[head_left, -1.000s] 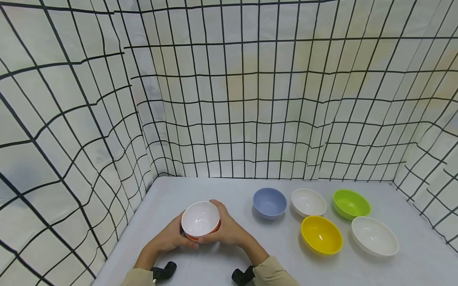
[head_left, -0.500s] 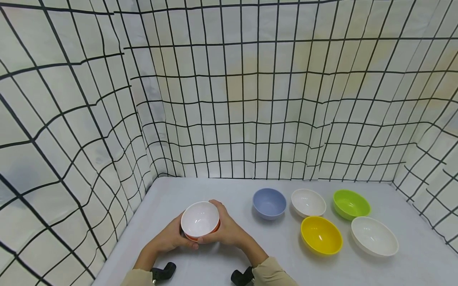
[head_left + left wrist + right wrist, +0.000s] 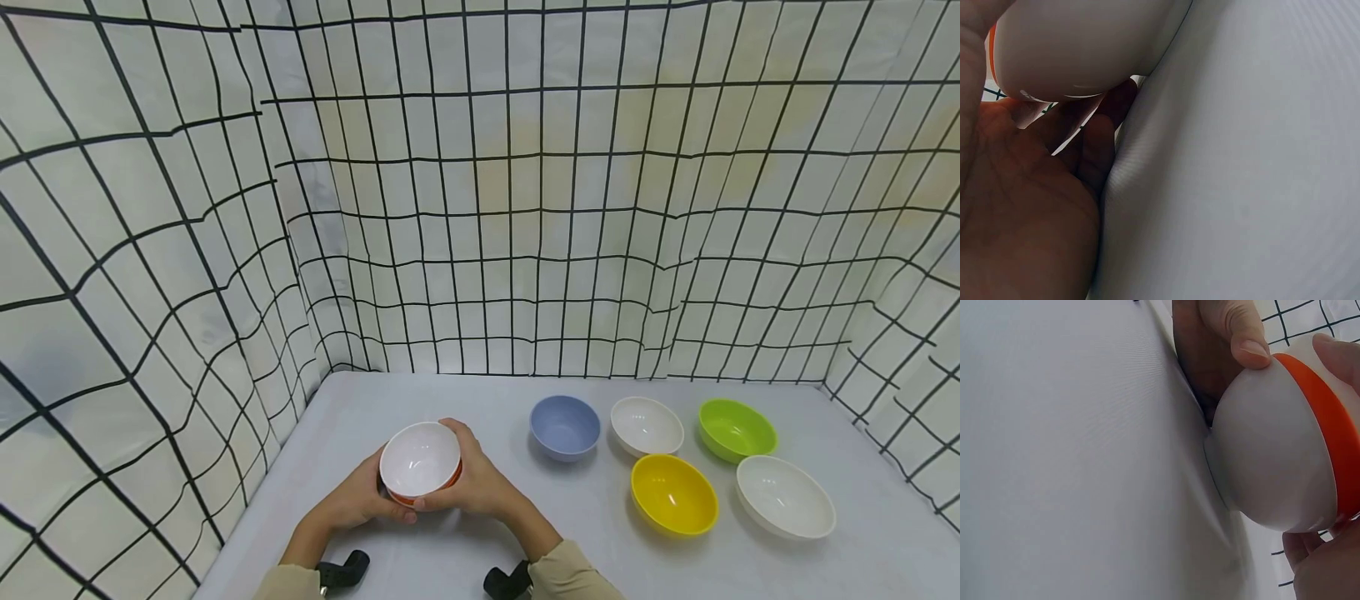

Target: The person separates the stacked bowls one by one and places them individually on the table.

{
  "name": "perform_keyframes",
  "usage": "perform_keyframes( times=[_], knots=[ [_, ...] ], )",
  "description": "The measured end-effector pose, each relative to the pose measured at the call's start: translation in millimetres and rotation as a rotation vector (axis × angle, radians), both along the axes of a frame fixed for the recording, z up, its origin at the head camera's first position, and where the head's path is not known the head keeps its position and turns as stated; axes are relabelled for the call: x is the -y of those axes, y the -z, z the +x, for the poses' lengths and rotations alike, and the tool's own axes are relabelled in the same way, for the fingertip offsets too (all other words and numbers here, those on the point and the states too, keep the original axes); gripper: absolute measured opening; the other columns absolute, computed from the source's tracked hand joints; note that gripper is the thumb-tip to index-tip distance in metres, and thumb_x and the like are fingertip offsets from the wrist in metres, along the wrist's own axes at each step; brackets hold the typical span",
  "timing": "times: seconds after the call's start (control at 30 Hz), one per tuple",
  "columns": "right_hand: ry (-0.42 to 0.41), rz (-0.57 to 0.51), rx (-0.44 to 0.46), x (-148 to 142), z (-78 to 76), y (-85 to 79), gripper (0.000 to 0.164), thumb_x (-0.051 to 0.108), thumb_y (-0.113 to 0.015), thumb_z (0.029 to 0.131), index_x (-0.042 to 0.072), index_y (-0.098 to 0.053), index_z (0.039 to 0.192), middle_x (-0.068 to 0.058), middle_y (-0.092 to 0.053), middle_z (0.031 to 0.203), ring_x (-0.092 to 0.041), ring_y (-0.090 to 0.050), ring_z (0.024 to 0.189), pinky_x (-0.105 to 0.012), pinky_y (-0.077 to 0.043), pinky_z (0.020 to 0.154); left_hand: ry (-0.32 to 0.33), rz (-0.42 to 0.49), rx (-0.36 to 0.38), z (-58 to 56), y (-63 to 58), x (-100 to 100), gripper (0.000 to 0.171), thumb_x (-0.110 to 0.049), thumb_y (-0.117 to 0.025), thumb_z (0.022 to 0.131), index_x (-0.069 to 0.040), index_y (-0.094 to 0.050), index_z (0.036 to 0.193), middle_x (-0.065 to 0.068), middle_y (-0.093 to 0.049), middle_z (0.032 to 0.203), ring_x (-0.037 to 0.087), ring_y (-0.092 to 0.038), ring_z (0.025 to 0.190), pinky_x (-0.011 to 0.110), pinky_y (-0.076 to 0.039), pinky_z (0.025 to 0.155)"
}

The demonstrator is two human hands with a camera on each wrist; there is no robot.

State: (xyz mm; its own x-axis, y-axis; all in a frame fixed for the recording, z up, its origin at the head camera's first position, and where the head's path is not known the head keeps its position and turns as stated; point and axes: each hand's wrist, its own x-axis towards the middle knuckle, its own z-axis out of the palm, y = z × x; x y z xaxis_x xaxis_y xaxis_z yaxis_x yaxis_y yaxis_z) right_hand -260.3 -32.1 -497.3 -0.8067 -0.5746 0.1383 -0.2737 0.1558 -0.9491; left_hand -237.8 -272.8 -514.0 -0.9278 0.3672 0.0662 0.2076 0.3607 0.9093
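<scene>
A white bowl (image 3: 420,460) with an orange band round its outside sits between both hands at the left of the table. The left hand (image 3: 362,493) grips its left side, thumb across the near side. From the right, the right hand (image 3: 482,482) grips it too, fingers reaching round the far side and thumb in front. In the right wrist view, the foot of the banded bowl (image 3: 1272,450) is right at the cloth. The left wrist view shows the palm and curled fingers (image 3: 1097,144) close beneath the bowl's curved wall.
To the right stand a blue bowl (image 3: 566,427), a small white bowl (image 3: 647,425), a green bowl (image 3: 738,428), a yellow bowl (image 3: 673,494) and a wider white bowl (image 3: 785,496). A white-cloth table (image 3: 525,533) is enclosed by black grid-lined walls (image 3: 495,192).
</scene>
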Motion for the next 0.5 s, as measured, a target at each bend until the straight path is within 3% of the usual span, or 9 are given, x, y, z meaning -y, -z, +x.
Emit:
perform_keyframes(
  times=[0.1,0.33,0.5],
  knots=[
    [0.015,0.008,-0.007,-1,0.5,-2.3,0.112,0.031,-0.095,0.068,0.031,-0.025,0.155,-0.001,-0.045,0.145,-0.020,-0.049,0.129,-0.045,-0.043,0.108,-0.008,-0.009,0.007,0.1,-0.7,-1,0.109,-0.018,-0.097,0.065,-0.020,-0.037,0.155,0.004,-0.051,0.151,0.015,-0.048,0.137,0.027,-0.036,0.115],
    [0.030,0.021,-0.025,-6,0.6,-12.2,0.110,0.035,-0.094,0.070,0.033,-0.024,0.156,-0.003,-0.045,0.146,-0.022,-0.051,0.129,-0.047,-0.044,0.108,-0.043,-0.029,0.039,1.1,-1.7,-3,0.111,-0.020,-0.097,0.064,-0.014,-0.035,0.156,0.007,-0.050,0.152,0.032,-0.041,0.143,0.062,-0.025,0.121],
    [0.014,-0.014,-0.024,-11,-1.1,-19.8,0.108,0.032,-0.094,0.072,0.030,-0.025,0.155,-0.001,-0.050,0.146,-0.022,-0.055,0.128,-0.048,-0.046,0.109,-0.029,-0.014,0.051,1.0,-1.5,-3,0.114,-0.020,-0.097,0.066,-0.012,-0.031,0.158,0.011,-0.045,0.157,0.040,-0.033,0.149,0.069,-0.019,0.122]
  ],
)
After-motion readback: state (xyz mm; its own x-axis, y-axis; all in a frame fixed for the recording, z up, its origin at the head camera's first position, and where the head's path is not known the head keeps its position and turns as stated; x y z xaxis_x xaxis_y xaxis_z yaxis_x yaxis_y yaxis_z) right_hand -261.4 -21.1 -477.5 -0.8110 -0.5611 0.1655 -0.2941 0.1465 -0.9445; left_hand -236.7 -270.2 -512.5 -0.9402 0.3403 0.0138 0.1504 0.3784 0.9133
